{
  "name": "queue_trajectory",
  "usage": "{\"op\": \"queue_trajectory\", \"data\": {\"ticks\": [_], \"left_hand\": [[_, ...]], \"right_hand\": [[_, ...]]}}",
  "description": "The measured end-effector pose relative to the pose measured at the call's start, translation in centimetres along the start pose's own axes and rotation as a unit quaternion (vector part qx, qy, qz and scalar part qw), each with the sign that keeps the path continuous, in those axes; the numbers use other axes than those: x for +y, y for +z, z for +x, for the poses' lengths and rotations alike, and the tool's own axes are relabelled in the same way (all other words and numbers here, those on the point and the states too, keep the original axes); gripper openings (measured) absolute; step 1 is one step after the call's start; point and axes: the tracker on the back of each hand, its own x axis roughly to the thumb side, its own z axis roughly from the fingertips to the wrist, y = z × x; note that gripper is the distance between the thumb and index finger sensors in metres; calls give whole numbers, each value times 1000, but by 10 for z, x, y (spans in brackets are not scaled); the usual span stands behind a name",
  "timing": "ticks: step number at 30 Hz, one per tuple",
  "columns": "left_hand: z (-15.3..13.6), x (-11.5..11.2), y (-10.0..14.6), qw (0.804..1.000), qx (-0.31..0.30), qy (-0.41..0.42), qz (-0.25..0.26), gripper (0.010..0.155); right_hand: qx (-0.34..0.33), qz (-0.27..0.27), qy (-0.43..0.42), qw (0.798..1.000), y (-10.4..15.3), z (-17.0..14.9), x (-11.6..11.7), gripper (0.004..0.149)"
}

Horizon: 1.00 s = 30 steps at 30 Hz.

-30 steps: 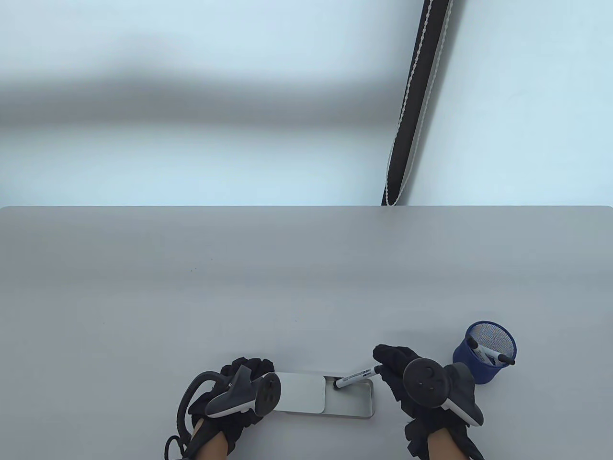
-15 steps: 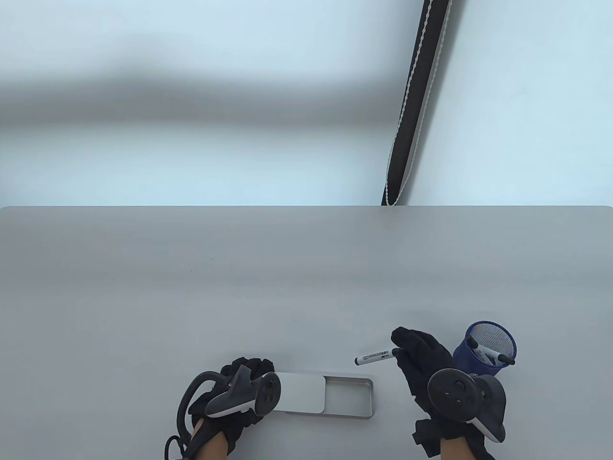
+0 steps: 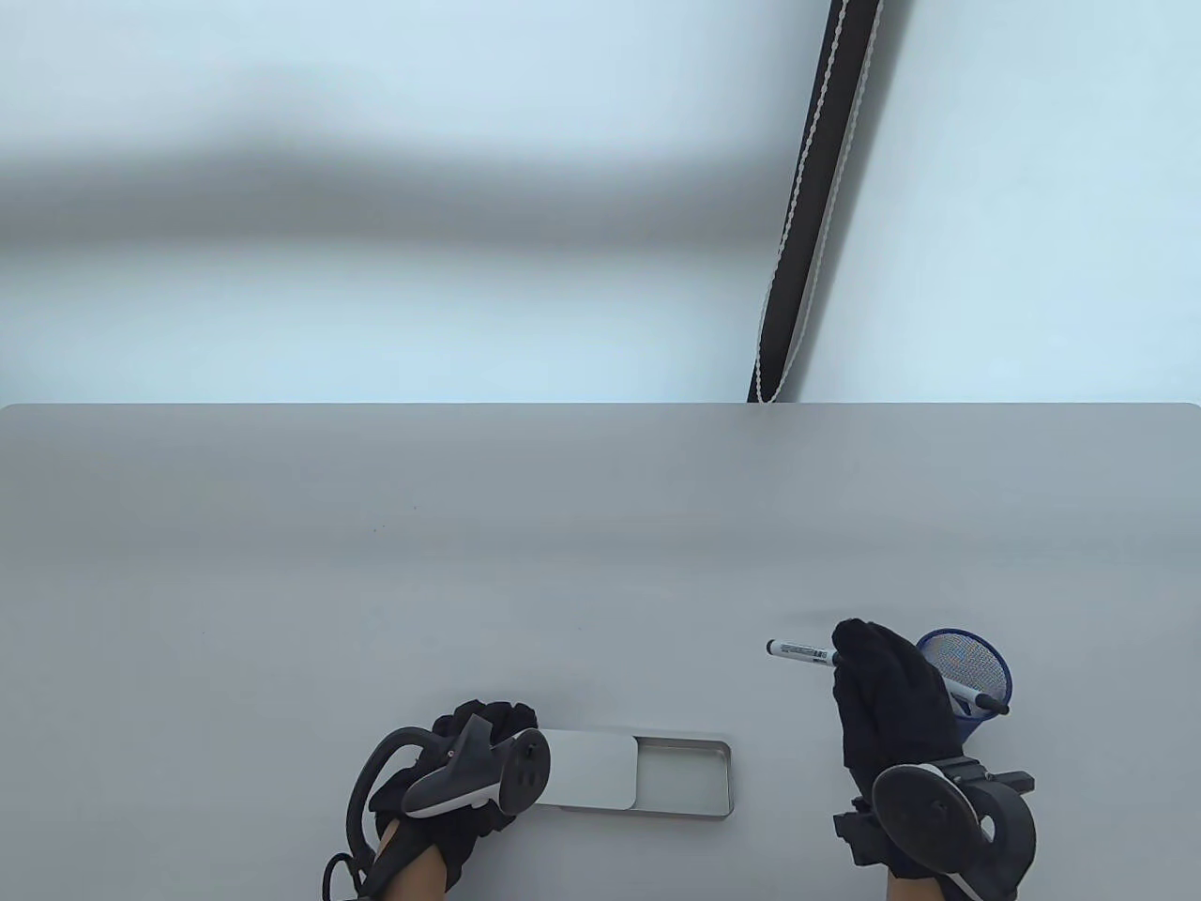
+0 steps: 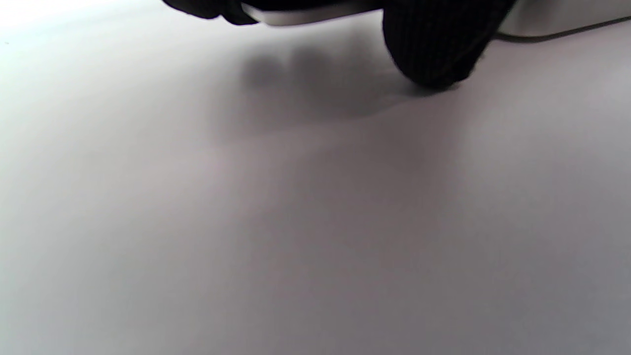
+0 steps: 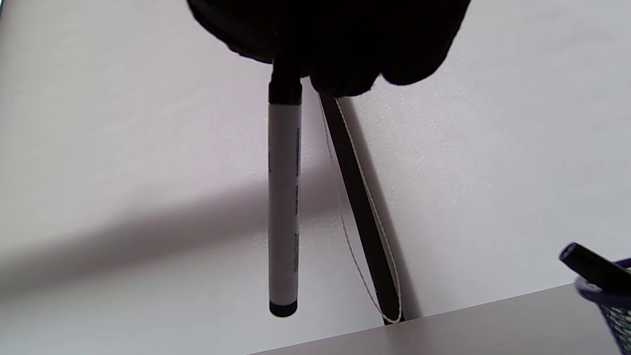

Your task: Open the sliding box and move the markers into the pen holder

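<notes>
A flat metal sliding box [image 3: 682, 751] lies near the table's front edge, its lid [image 3: 591, 770] slid left and the open part showing no markers. My left hand [image 3: 469, 765] rests on the lid's left end, fingers bent over the box edge [image 4: 305, 15]. My right hand [image 3: 882, 690] holds a white marker with black caps [image 3: 799, 651] by one end, lifted off the table just left of the blue mesh pen holder [image 3: 966, 671]. The marker [image 5: 284, 197] juts out from the gloved fingers in the right wrist view. Another marker [image 3: 980, 701] leans inside the holder [image 5: 609, 301].
A dark strap with a white cord [image 3: 807, 206] hangs down the wall behind the table's far edge. The grey table [image 3: 469, 563] stretches wide to the left and back.
My right hand lifted the marker out of the box and carried it right and away, up beside the pen holder. The left hand stayed on the lid.
</notes>
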Motion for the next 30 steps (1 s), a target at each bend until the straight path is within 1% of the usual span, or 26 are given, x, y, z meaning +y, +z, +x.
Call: {"op": "queue_trajectory", "data": {"ticks": [6, 12, 23, 30], "left_hand": [[0, 0, 0, 1000, 0, 0, 0, 76], [0, 0, 0, 1000, 0, 0, 0, 76], [0, 0, 0, 1000, -1, 0, -1, 76], [0, 0, 0, 1000, -1, 0, -1, 76]], "right_hand": [[14, -43, 29, 999, 2, -3, -9, 41], [27, -72, 57, 995, 3, -7, -15, 40], [56, -85, 101, 990, 5, -19, -16, 40], [96, -79, 105, 987, 7, -32, -13, 39]]}}
